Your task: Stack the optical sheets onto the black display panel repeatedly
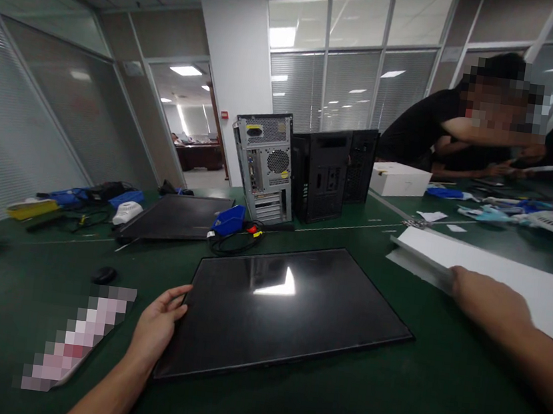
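Observation:
A flat black LCD panel [286, 329] with a glossy face lies on the green table in front of me. My left hand [159, 320] grips its left edge, fingers and thumb closed on the frame. To the right, my right hand [489, 303] is closed on the near left edge of a white sheet [515, 270], which looks stiff and layered; its far right side runs out of view. The fingertips of that hand are partly hidden and slightly blurred.
Computer cases [269, 166] stand behind the panel. Another dark screen [174, 217], a blue item [228, 220] and cables lie to the left. A mouse [104, 274] sits nearer me. A white box [401, 180] stands at right, beside a person in black [421, 120] bent over the table.

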### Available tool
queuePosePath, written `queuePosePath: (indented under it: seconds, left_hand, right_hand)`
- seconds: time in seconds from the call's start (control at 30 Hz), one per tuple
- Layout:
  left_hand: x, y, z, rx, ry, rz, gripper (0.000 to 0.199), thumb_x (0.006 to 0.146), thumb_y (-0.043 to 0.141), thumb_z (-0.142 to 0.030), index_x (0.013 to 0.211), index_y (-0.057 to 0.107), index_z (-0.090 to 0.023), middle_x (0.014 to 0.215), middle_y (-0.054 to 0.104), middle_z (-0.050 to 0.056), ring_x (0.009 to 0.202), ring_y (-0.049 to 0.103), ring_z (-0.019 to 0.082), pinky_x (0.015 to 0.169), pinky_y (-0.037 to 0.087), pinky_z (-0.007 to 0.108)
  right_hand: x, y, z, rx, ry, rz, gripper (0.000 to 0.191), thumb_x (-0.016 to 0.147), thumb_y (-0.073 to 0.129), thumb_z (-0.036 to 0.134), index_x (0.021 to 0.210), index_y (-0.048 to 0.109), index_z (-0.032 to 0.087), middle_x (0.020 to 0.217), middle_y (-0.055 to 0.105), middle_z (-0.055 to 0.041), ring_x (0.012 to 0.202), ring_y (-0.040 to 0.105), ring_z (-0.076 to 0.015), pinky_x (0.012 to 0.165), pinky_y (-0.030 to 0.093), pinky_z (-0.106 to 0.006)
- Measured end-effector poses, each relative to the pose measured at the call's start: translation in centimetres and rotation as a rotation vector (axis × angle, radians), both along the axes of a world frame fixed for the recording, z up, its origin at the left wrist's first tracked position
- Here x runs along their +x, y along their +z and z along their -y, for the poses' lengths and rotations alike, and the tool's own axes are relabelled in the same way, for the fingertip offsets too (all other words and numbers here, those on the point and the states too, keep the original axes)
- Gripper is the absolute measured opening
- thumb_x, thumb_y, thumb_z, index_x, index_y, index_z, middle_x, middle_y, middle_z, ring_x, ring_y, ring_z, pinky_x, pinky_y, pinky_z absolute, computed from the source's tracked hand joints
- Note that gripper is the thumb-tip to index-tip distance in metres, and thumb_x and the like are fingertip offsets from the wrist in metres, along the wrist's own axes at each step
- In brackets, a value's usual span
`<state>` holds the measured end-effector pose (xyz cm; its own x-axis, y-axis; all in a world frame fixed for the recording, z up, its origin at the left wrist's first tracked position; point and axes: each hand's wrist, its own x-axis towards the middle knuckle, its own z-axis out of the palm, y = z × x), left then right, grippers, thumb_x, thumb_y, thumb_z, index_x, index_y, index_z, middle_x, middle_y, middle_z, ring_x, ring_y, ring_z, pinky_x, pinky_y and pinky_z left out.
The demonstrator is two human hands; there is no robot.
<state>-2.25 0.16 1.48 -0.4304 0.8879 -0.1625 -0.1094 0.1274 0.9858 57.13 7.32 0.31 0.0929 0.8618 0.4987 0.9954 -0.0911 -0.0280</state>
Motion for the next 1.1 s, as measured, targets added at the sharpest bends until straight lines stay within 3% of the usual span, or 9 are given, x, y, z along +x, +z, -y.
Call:
queuePosePath:
  seconds: [0.1,0.2,0.3,0.43,0.5,0.6,0.73,0.97,1.1]
  left_hand:
    - [-0.2,0.0,-0.1,0.022,-0.06,0.032,0.046,0.072,0.054,0.004,0.109,0.062,-0.021,0.111,0.071,0.01,0.093,0.07,0.025,0.075,0.058,0.036]
    - [-0.2,0.0,0.2,0.048,-0.135,0.066,0.053,0.07,0.059,0.002,0.117,0.058,-0.024,0.117,0.068,0.01,0.097,0.069,0.026,0.079,0.057,0.038]
    - [0.2,0.3,0.6,0.058,-0.191,0.07,0.058,0.07,0.067,-0.006,0.123,0.055,-0.026,0.122,0.065,0.011,0.097,0.068,0.028,0.079,0.057,0.041]
    - [0.9,0.7,0.8,0.03,-0.18,0.042,0.06,0.068,0.071,-0.012,0.123,0.054,-0.025,0.125,0.063,0.013,0.098,0.068,0.029,0.077,0.057,0.04]
    - [1.1,0.8,0.8,0.004,-0.161,0.04,0.059,0.067,0.071,-0.013,0.123,0.054,-0.025,0.127,0.063,0.012,0.101,0.067,0.029,0.077,0.057,0.039]
    - [1.0,0.9,0.5,-0.003,-0.139,0.0,0.056,0.066,0.072,-0.014,0.119,0.057,-0.024,0.128,0.062,0.011,0.112,0.061,0.029,0.083,0.055,0.037]
    - [0.9,0.8,0.4,0.015,-0.1,-0.109,0.05,0.063,0.073,-0.016,0.112,0.063,-0.021,0.126,0.064,0.01,0.126,0.049,0.027,0.093,0.05,0.034]
    - [1.0,0.6,0.3,0.03,-0.109,-0.118,0.052,0.061,0.074,-0.019,0.112,0.063,-0.02,0.125,0.064,0.011,0.122,0.053,0.027,0.097,0.047,0.038]
    - [1.0,0.6,0.3,0.046,-0.09,-0.16,0.047,0.061,0.072,-0.017,0.108,0.066,-0.02,0.123,0.066,0.009,0.126,0.049,0.027,0.098,0.047,0.036]
  right_hand:
    - [-2.8,1.5,1.0,-0.088,0.057,0.025,0.041,0.09,0.035,0.042,0.096,0.066,0.016,0.076,0.064,-0.0153,0.053,0.055,-0.0189,0.046,0.029,-0.028]
    - [-7.2,2.3,2.4,-0.107,0.162,0.051,0.038,0.091,0.035,0.044,0.107,0.063,0.023,0.096,0.066,-0.01,0.07,0.061,-0.0212,0.054,0.039,-0.03]
    - [-11.8,2.4,4.4,-0.092,0.436,0.076,0.034,0.091,0.038,0.038,0.111,0.062,0.025,0.107,0.065,-0.0055,0.087,0.062,-0.0198,0.07,0.047,-0.032]
    - [-15.7,2.2,6.4,-0.145,0.798,0.115,0.032,0.092,0.041,0.037,0.115,0.06,0.026,0.108,0.065,-0.0037,0.092,0.061,-0.0176,0.078,0.049,-0.033]
    - [-16.1,2.0,6.6,-0.139,0.773,0.118,0.037,0.09,0.043,0.045,0.117,0.06,0.025,0.109,0.064,-0.0051,0.093,0.06,-0.0199,0.078,0.049,-0.036]
    - [-15.1,1.8,6.0,-0.13,0.574,0.09,0.045,0.088,0.041,0.055,0.111,0.063,0.024,0.108,0.064,-0.0072,0.091,0.061,-0.0239,0.074,0.049,-0.039]
    - [-13.2,1.5,4.7,-0.235,0.491,0.011,0.046,0.091,0.034,0.056,0.107,0.065,0.026,0.107,0.065,-0.005,0.092,0.061,-0.0223,0.074,0.049,-0.038]
    - [-13.4,0.9,4.5,-0.257,0.657,0.002,0.044,0.091,0.039,0.053,0.115,0.065,0.027,0.117,0.062,-0.0059,0.108,0.055,-0.0247,0.09,0.046,-0.044]
    - [-14.5,1.4,5.5,-0.334,0.867,-0.021,0.048,0.091,0.042,0.049,0.135,0.047,0.031,0.133,0.052,-0.0024,0.12,0.048,-0.0231,0.099,0.041,-0.044]
